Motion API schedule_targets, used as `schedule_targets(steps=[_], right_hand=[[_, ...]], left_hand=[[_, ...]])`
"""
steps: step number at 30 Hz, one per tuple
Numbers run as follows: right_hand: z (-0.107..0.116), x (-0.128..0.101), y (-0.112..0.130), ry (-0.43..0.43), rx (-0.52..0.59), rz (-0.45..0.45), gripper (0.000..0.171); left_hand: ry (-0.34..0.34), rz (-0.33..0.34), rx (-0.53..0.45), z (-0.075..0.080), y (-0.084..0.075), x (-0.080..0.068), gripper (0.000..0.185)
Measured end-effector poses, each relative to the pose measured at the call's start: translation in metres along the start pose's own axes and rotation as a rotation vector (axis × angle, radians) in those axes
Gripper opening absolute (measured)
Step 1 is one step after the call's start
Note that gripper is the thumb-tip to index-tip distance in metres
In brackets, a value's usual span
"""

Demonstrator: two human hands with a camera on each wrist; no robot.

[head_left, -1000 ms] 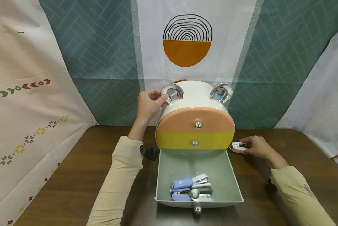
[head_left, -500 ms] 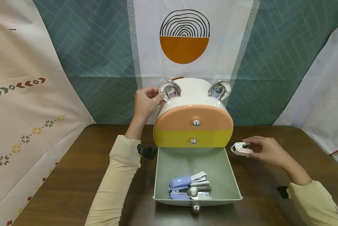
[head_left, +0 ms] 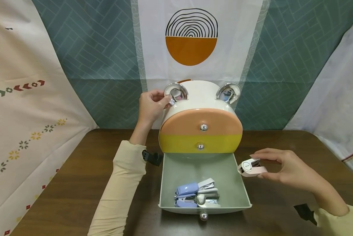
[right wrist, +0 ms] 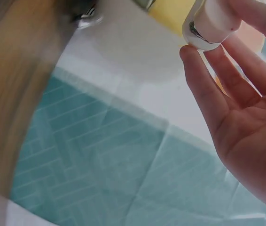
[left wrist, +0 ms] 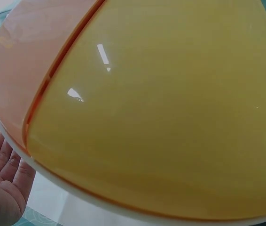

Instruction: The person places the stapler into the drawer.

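Observation:
My right hand [head_left: 294, 168] pinches a small pale pink stapler [head_left: 246, 167] between thumb and fingertips, beside the right wall of a pulled-out green drawer [head_left: 223, 172]. The right wrist view shows the rounded end of this stapler [right wrist: 214, 23] at my fingertips. Several small staplers lie near the drawer's front, lilac-blue ones [head_left: 186, 189] on the left and white ones [head_left: 207, 185] on the right. The drawer belongs to a rounded cabinet [head_left: 201, 123] with peach and yellow fronts. My left hand [head_left: 149, 106] grips its left silver ear [head_left: 180, 88] between thumb and fingers.
A second silver ear [head_left: 229, 93] tops the cabinet on the right. Round silver knobs, such as the bottom knob [head_left: 204, 216], stick out from the drawers. The cabinet stands on a dark wooden table [head_left: 105, 177]. Patterned cloth [head_left: 99, 49] hangs behind and at the sides.
My right hand has lifted the pink stapler off the table right of the cabinet and brought it nearer, beside the open drawer. The left hand keeps its grip on the ear.

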State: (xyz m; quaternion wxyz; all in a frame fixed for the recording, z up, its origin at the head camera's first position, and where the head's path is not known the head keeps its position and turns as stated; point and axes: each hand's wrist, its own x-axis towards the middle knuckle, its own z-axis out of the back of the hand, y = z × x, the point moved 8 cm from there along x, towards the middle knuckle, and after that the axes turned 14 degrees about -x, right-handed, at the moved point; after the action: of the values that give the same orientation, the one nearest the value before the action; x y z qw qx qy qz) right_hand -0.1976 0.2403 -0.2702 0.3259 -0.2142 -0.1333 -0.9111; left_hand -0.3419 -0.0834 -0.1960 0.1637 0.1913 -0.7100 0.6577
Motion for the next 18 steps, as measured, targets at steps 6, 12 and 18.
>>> schedule_targets(steps=[6,12,18], right_hand=[[-0.002,0.008,0.030,0.004,0.046,0.120,0.057],[-0.013,0.016,0.053,0.076,0.005,0.177,0.052],[-0.030,0.023,0.064,0.219,-0.071,0.158,0.045]], left_hand=[[0.002,-0.003,-0.003,0.000,0.000,0.000,0.020],[0.001,-0.006,-0.002,0.001,-0.001,0.000,0.020],[0.002,-0.008,-0.005,0.001,0.000,0.000,0.020]])
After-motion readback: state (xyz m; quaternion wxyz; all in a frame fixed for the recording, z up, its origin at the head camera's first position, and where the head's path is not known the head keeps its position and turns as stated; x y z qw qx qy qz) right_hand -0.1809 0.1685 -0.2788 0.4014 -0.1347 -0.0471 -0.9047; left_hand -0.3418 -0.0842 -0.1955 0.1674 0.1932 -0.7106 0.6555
